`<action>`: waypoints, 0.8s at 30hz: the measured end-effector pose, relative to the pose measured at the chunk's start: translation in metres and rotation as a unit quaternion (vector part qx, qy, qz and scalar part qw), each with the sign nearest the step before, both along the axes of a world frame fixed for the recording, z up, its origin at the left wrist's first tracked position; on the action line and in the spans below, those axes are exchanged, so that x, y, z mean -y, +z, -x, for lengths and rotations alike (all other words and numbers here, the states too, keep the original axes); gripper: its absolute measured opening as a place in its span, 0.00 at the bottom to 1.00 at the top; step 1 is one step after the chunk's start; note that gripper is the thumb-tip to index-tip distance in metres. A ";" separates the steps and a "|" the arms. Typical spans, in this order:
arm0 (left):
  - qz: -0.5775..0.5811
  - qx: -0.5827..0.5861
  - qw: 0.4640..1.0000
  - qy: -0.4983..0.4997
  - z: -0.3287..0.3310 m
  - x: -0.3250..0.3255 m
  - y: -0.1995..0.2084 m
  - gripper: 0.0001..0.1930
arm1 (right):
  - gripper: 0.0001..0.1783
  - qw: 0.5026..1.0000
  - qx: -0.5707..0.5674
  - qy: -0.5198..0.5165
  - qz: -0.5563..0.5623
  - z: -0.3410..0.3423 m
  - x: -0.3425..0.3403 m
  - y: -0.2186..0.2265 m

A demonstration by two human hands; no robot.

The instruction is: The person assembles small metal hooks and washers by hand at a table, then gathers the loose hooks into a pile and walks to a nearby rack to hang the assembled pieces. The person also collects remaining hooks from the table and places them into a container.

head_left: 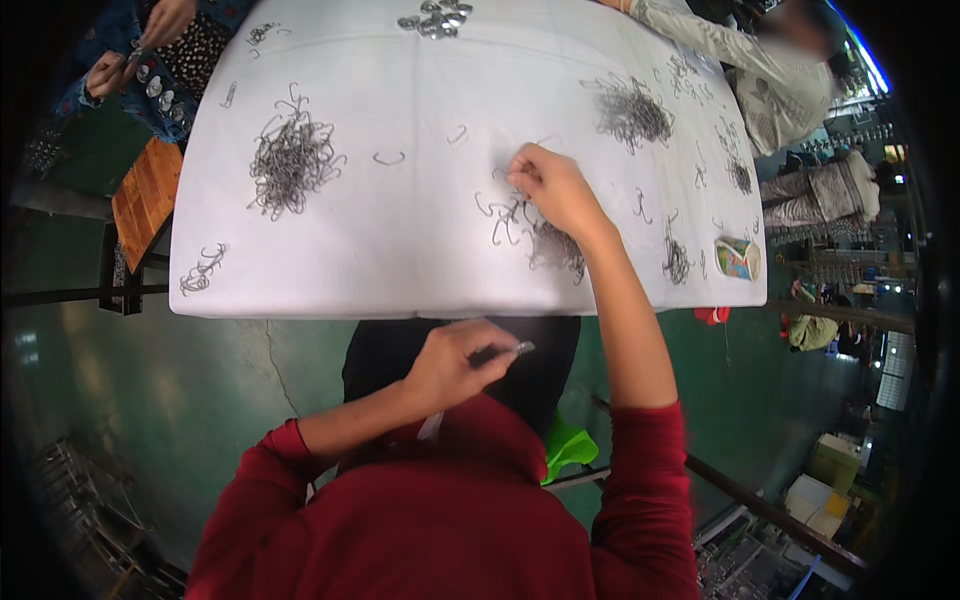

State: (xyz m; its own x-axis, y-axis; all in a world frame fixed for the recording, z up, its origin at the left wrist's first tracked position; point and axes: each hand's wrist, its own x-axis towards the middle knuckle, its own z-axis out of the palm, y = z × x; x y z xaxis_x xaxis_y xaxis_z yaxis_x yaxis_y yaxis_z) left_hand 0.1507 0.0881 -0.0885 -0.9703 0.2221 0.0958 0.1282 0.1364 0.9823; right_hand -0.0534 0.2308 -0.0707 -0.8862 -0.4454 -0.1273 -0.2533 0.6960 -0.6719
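My left hand (452,362) is over my lap, just off the table's front edge, closed round a small dark piece with a shiny metal end (525,348). What kind of piece it is, I cannot make out. My right hand (560,192) reaches over the white-covered table (400,255) with thumb and fingers pinched together. Whatever sits in that pinch is hidden or too small to name. Under and beside the right hand lies a loose pile of bent wire hooks (508,222), partly covered by the wrist. Two single wire hooks (389,159) lie apart to the left.
Larger wire hook heaps lie left (290,162) and back right (634,112). Shiny round metal parts (435,18) sit at the far edge. A patterned cup (738,258) lies near the right corner. Co-workers' hands (108,75) at far left and a sleeve (700,28) at far right flank the table.
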 end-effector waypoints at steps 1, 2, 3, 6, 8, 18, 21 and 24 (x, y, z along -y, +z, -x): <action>-0.012 0.001 1.000 0.003 -0.001 0.000 0.000 0.06 | 0.06 0.993 0.056 -0.047 0.091 -0.023 -0.010 0.006; -0.012 0.000 1.000 0.007 -0.001 -0.001 0.000 0.06 | 0.07 0.974 0.105 -0.093 0.178 -0.048 -0.020 0.013; -0.017 0.037 0.999 -0.005 -0.002 0.000 0.001 0.08 | 0.07 0.941 0.143 -0.121 0.281 -0.073 -0.027 0.019; 0.002 0.032 0.999 0.006 -0.005 0.001 0.002 0.07 | 0.05 0.879 0.175 -0.222 0.384 -0.143 -0.040 0.028; -0.001 0.013 1.000 0.011 -0.005 0.000 0.003 0.07 | 0.04 0.865 0.193 -0.265 0.379 -0.181 -0.042 0.029; -0.006 0.052 0.999 -0.002 -0.015 -0.005 0.007 0.06 | 0.03 0.861 0.075 -0.321 0.388 -0.225 -0.030 -0.002; -0.008 -0.015 1.000 -0.012 -0.002 0.002 0.001 0.07 | 0.05 0.901 -0.109 -0.289 0.304 -0.232 -0.021 0.000; 0.060 -0.081 0.994 0.052 0.053 0.024 -0.013 0.08 | 0.04 0.913 -0.212 -0.252 0.242 -0.237 -0.017 0.006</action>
State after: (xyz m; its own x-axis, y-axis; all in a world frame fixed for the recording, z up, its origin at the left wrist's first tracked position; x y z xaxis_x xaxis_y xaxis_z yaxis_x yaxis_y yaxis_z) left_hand 0.0976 0.0642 -0.1011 -0.9626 0.1401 0.2319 0.2626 0.2722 0.9257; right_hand 0.1836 0.2476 -0.0649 -0.9179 0.1188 0.3787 -0.2920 0.4441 -0.8471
